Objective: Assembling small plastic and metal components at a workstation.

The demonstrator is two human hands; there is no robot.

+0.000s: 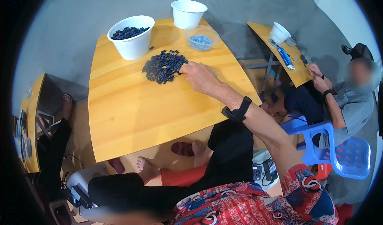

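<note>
My right hand (pixel 199 78) reaches over the table to the right edge of a pile of small black tube-shaped pieces (pixel 162 67). Its fingers are curled together at the pile; whatever may be between the fingertips is too small or hidden to make out. A black band (pixel 238 110) circles the wrist. My left hand does not show; only a blurred part of an arm appears at the bottom left. Behind the pile stands a white bucket (pixel 132 45) filled with more black pieces. A clear round tub (pixel 201 39) holds small silvery-blue pieces, possibly screws.
Another white bucket (pixel 187 16) stands at the back of the wooden table (pixel 131 117). On the right, a person (pixel 343 101) sits on a blue plastic chair (pixel 339 149) at a second table (pixel 297 73). A third table (pixel 34 105) is at the far left.
</note>
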